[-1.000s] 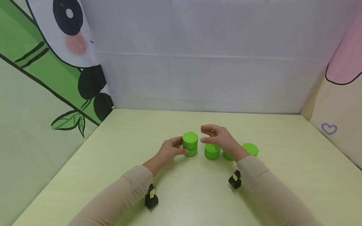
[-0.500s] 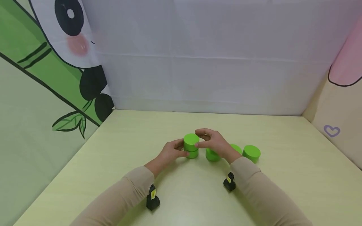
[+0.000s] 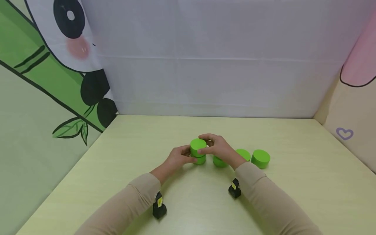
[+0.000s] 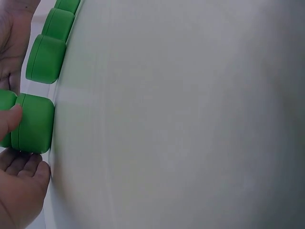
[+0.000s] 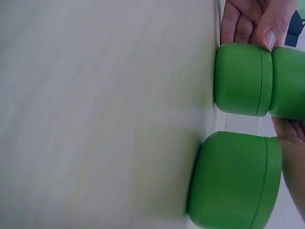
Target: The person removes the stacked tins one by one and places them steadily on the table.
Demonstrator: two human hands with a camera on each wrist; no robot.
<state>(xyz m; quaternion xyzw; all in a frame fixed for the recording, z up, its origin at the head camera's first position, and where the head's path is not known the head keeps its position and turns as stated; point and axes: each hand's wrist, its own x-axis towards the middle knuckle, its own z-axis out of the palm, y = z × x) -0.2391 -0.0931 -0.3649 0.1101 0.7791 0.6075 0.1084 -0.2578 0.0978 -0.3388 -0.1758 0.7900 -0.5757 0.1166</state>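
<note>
In the head view, two round green lidded jars stand stacked on the table, an upper jar (image 3: 196, 147) on a lower jar (image 3: 200, 159). My left hand (image 3: 177, 157) holds the stack from the left, its thumb on the lower jar near the seam and fingers on the far side. From the right, my right hand (image 3: 218, 147) grips the upper jar, thumb in front and fingers behind. The left wrist view also has the left hand's thumb against the lower jar (image 4: 35, 125). Beneath the right forearm a third jar (image 3: 219, 161) is partly hidden.
To the right of the stack, more matching green jars stand in a row, among them a middle jar (image 3: 243, 154) and an end jar (image 3: 260, 159). A pale table (image 3: 141, 137) meets a plain backdrop (image 3: 211, 81) at the rear. Black cameras hang under both wrists.
My right hand has moved left from above the row of jars to the stack and taken hold of the upper jar. The left hand stays at the stack.
</note>
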